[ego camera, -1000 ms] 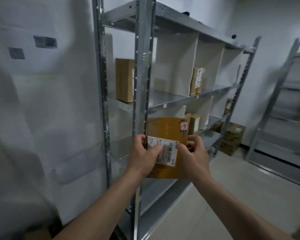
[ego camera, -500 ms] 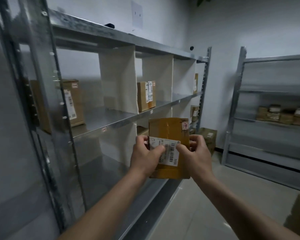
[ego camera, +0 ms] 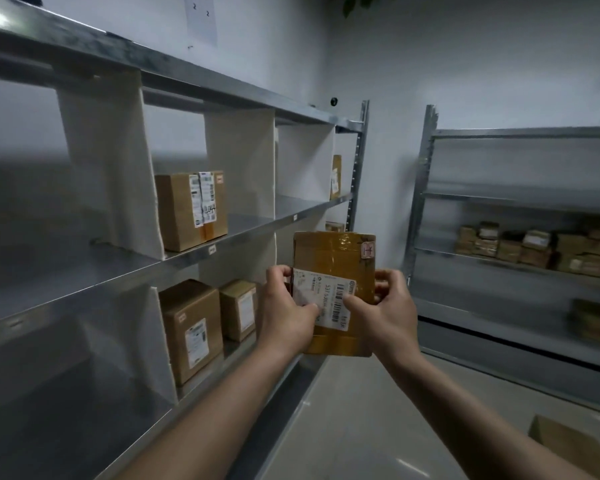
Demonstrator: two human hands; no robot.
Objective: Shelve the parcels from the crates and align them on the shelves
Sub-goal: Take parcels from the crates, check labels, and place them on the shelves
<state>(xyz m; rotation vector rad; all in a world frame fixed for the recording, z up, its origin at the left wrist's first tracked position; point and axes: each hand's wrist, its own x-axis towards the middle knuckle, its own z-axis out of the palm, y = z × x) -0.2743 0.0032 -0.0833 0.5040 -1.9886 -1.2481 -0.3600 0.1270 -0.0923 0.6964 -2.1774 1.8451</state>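
The room is dimly and evenly lit, with a cool grey cast. A bright glare is seen at the near end of the top shelf (ego camera: 0,20), far up and left of the held parcel (ego camera: 336,271). Straight lines are bowed towards the frame edges. The shelving right of the parcel is softly blurred; the parcel's label is rendered fairly sharp.

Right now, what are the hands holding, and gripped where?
A flat brown parcel, upright. The left hand grips its left edge, the right hand its right edge, both thumbs on the white shipping label.
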